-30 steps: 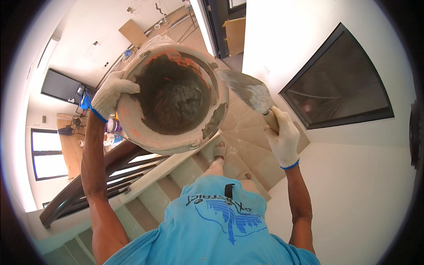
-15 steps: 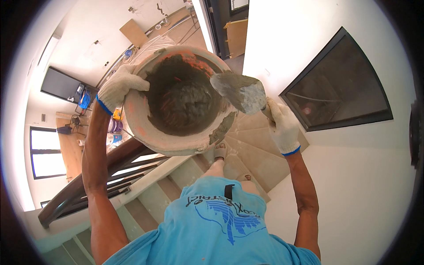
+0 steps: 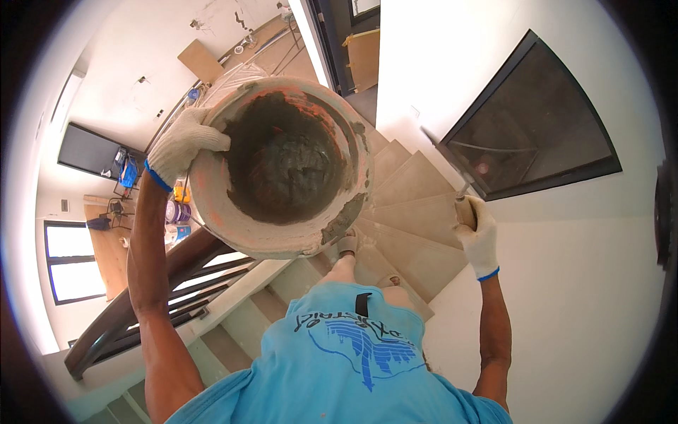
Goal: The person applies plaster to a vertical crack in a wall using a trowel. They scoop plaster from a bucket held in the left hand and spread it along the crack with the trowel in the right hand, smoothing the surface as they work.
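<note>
The wide, round, mortar-crusted orange bucket (image 3: 212,205) is held out in front of the body, above the dark, curved handrail (image 3: 113,332), its mouth facing the viewer. The left hand (image 3: 185,147), in an off-white knitted glove with a blue cuff, grasps the rim at its left side, the thumb hooked over the edge; the fingers on the outer wall are mostly hidden. The right hand (image 3: 479,237), gloved alike, is clenched around the handle of a flat metal trowel (image 3: 465,210), held well apart from the bucket. The blade appears nearly edge-on before the lower corner of the black-framed, dark-paned window (image 3: 537,134) — whether it touches the frame or the white wall (image 3: 551,283), or carries a load, cannot be told.

Progress, as judged from the contents: the wet grey mortar (image 3: 296,166) looks mixed and workable, and a good share lies unused at the bottom of the bucket. Smears on the inner wall and rim suggest repeated scooping. The work therefore appears under way and unfinished — how much mortar has been applied, and where, is not shown.
</note>
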Demonstrator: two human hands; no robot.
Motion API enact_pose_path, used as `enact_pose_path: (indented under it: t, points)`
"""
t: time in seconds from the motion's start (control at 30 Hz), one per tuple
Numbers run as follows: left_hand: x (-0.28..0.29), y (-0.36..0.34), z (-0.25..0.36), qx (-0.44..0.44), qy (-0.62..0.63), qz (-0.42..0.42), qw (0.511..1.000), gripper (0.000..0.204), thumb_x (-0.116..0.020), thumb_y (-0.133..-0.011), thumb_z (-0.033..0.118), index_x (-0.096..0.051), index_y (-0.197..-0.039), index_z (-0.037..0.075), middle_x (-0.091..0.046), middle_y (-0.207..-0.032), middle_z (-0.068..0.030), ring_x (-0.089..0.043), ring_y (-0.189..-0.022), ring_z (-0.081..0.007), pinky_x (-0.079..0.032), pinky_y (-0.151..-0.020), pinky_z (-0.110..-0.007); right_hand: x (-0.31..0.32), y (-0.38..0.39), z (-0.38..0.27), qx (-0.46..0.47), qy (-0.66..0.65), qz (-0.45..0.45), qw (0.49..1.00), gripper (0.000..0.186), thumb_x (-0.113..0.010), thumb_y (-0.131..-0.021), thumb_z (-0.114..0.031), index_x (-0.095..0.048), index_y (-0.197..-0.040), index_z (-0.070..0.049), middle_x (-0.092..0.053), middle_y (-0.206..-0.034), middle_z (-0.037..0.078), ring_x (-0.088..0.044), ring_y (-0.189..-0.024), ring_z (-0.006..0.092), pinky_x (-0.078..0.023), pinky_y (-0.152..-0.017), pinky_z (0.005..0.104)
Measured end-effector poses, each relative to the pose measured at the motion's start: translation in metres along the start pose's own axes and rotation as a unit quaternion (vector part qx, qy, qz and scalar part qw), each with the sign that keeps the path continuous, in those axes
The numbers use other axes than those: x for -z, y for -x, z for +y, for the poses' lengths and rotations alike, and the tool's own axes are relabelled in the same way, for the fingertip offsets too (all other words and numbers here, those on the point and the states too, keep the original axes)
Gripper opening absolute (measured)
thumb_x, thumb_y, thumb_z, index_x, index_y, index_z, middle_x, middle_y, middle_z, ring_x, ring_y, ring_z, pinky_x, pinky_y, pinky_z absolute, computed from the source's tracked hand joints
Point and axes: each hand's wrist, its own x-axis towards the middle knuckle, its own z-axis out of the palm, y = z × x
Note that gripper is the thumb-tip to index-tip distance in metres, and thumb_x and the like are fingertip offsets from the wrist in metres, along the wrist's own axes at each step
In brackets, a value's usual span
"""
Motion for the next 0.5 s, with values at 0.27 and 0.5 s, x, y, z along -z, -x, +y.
enact_pose_path:
  t: [0.27,0.5]
  points:
    - [-0.001,0.001,-0.001,-0.033,0.040,-0.022,0.998,0.055,-0.073,-0.074,0.004,-0.070,-0.128,-0.008,-0.073,-0.102,-0.0095,-0.067,-0.082,-0.0160,-0.059,-0.078,-0.031,0.025,-0.042,-0.106,-0.174,-0.178,-0.203,0.947,0.042,-0.065,-0.076,0.005,-0.070,-0.118,0.002,-0.060,-0.088,0.002,-0.056,-0.079,0.0106,-0.048,-0.071,0.0267]
    - [0.005,-0.004,-0.003,-0.015,-0.040,-0.015,0.999,0.048,-0.078,-0.077,0.005,-0.072,-0.123,-0.008,-0.071,-0.098,-0.0059,-0.065,-0.083,-0.0140,-0.057,-0.077,-0.029,0.015,-0.070,-0.112,-0.016,-0.058,-0.235,0.970,0.042,-0.068,-0.079,0.003,-0.072,-0.121,-0.002,-0.049,-0.074,0.001,-0.046,-0.071,0.0101,-0.045,-0.068,0.0270]
